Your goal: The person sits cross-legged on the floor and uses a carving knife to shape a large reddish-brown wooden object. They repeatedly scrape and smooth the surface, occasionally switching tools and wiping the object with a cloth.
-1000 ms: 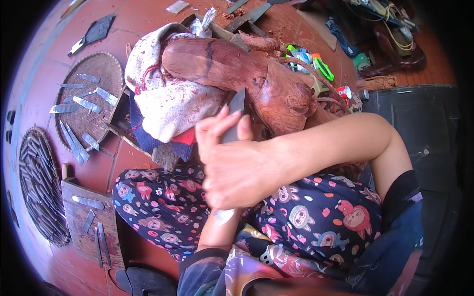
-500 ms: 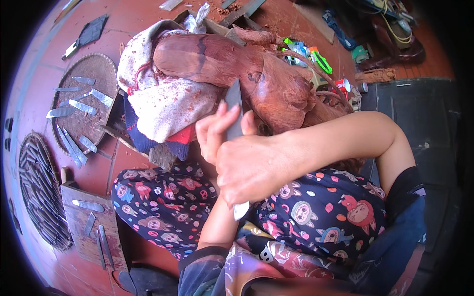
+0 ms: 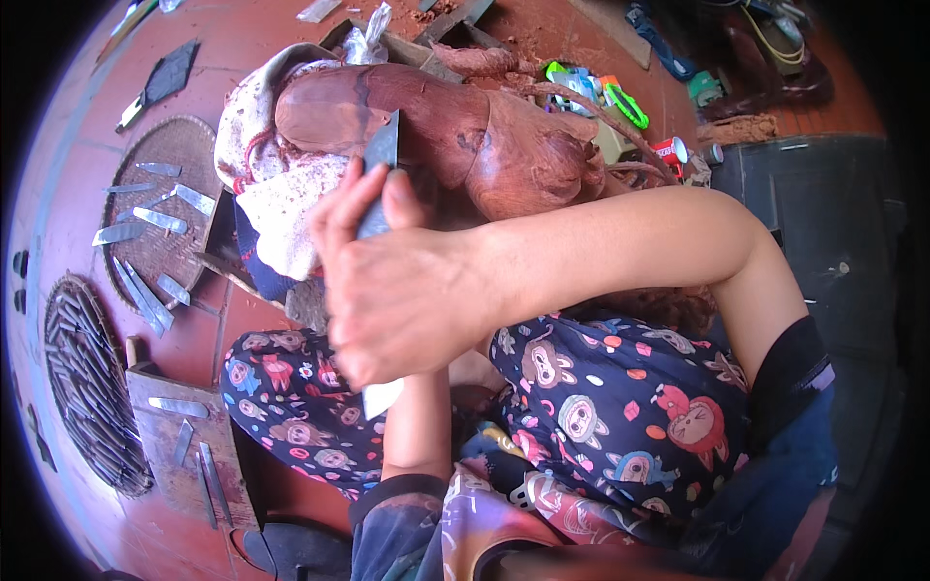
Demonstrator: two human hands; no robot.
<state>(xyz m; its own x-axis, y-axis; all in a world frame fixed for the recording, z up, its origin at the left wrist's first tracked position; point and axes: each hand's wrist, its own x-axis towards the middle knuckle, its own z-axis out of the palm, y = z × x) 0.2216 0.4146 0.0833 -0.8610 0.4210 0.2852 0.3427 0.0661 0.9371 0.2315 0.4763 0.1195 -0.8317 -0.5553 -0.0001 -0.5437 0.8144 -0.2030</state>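
A flat grey metal blade [image 3: 381, 150] with a slanted tip points away from me, over the carved reddish-brown wood piece [image 3: 513, 160]. My left hand [image 3: 341, 215] is closed on it, fingers on one side and thumb on the other; my right hand covers the rest of it. Wrapped across in a fist, my right hand [image 3: 407, 300] grips the same blade nearer to me. A pale, shiny end [image 3: 384, 398] sticks out below that fist. Whether the tip touches the wood cannot be told. A white cloth [image 3: 281, 223] with wood dust lies against the wood's left side.
To the left, a round woven tray [image 3: 145, 252] holds several loose blades, and a basket [image 3: 92, 387] holds dark slim rods. More blades lie on a wooden board [image 3: 179, 436]. Right of the wood are a red cup [image 3: 668, 152] and a dark panel [image 3: 823, 242].
Both hands and the blade have moved left along the wood, and the blade's tip has risen toward the wood's left part. My view has shifted slightly.
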